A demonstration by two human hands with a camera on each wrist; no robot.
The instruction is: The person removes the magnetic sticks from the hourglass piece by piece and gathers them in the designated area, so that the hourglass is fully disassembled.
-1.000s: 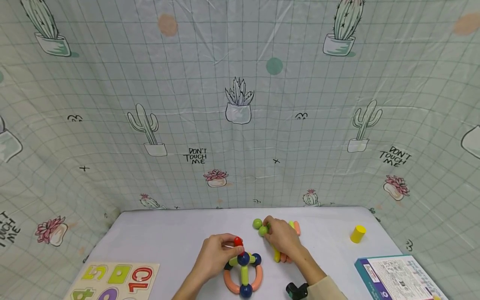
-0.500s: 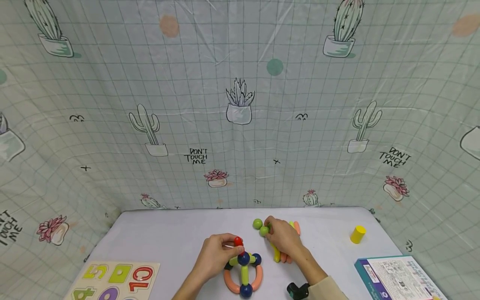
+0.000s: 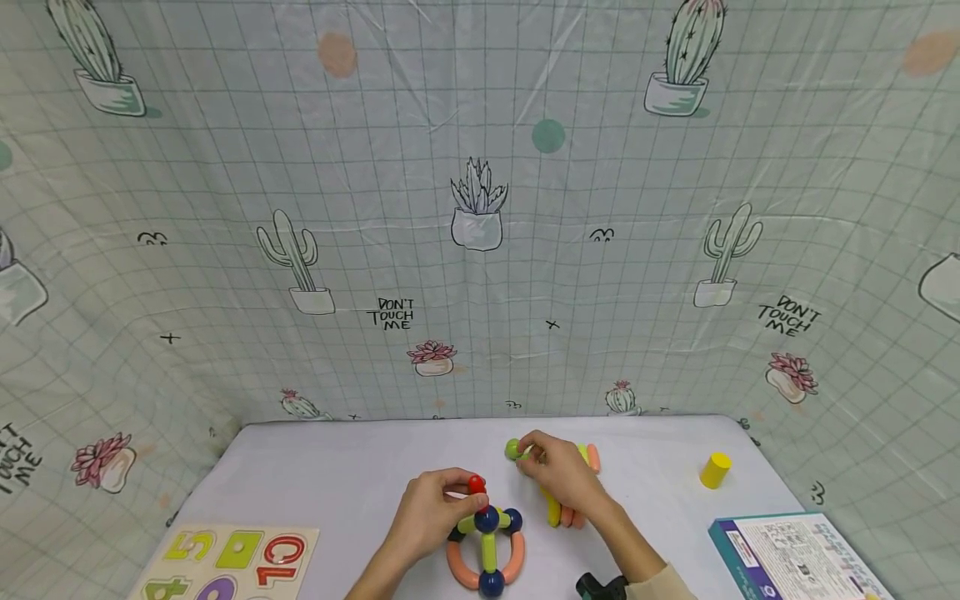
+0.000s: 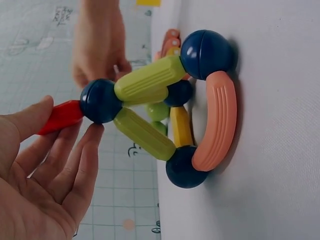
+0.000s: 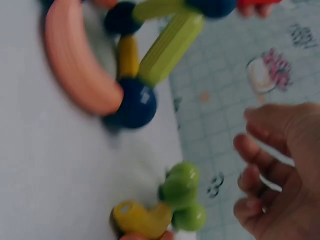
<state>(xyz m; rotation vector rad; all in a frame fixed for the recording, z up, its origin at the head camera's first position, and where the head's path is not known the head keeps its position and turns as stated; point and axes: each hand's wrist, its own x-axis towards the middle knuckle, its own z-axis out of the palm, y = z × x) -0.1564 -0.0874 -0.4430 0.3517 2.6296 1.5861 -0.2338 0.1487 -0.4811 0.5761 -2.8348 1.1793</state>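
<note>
My left hand [image 3: 431,510] pinches a red magnetic rod [image 4: 62,116] between thumb and fingers. The rod stands on a dark blue ball [image 4: 101,101] at the peak of a frame of magnetic sticks and balls. Lime-green rods [image 4: 145,134] slope from that ball down to more blue balls, joined near the table by curved salmon rods [image 4: 220,120] and a yellow one. My right hand [image 3: 558,471] hovers by several green balls [image 5: 181,187], fingers loosely bent with nothing between them. In the head view it partly hides those balls. A curved yellow rod [image 5: 142,219] lies beside them.
Loose salmon rods [image 3: 594,458] lie beyond and under my right hand. A yellow cylinder [image 3: 716,470] stands farther right, behind a flat box [image 3: 798,550]. A number puzzle board [image 3: 247,554] lies at front left. A patterned cloth [image 3: 480,333] hangs behind the table.
My right hand has shifted slightly left, covering more of the green balls. My left hand stays on the red rod, and the stick frame has not moved.
</note>
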